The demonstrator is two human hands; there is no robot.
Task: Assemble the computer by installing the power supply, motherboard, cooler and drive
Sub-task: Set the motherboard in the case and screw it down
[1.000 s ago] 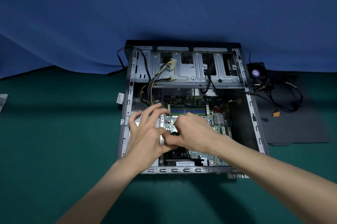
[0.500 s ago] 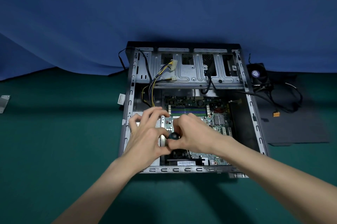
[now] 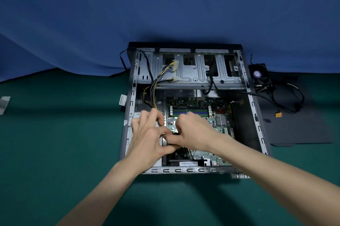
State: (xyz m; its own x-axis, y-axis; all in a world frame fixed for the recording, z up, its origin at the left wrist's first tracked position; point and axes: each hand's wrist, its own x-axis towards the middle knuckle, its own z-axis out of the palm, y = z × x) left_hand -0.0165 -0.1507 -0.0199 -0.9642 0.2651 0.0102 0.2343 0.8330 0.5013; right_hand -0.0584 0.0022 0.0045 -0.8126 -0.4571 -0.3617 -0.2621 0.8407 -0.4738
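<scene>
The computer case [image 3: 128, 134] lies open on its side on the green desk [image 3: 55, 152]. Its grey steel rim is punched with slots along the near and side edges. The motherboard [image 3: 200, 104] sits flat on the case floor, a green board with long memory slots and a small finned metal block. To its right, inside the case wall, is a bare dark strip of floor.

Both hands meet over the near left part of the board. The right hand [image 3: 195, 134] has its fingers curled round a small dark knob [image 3: 175, 133]; what the knob belongs to is hidden. The left hand [image 3: 149, 137] pinches at the same spot with thumb and forefinger, its other fingers bent over a silver metal box [image 3: 137, 115] against the left wall.

A bundle of yellow and black wires [image 3: 156, 82] rises from behind the left hand to a white plug [image 3: 175, 65] that lies on the ribbed steel drive cage [image 3: 193, 75] at the far end.

The cooler fan [image 3: 260, 77], black and square, lies outside the case just past its far right corner. Its thin black cables [image 3: 287, 104] loop over a flat dark panel [image 3: 294, 130], ending in an orange plug [image 3: 278, 115]. A small metal bracket [image 3: 4, 104] lies well apart at the desk's left edge. Wide green desk surface spreads left of and in front of the case, and a blue cloth [image 3: 165, 5] hangs behind.
</scene>
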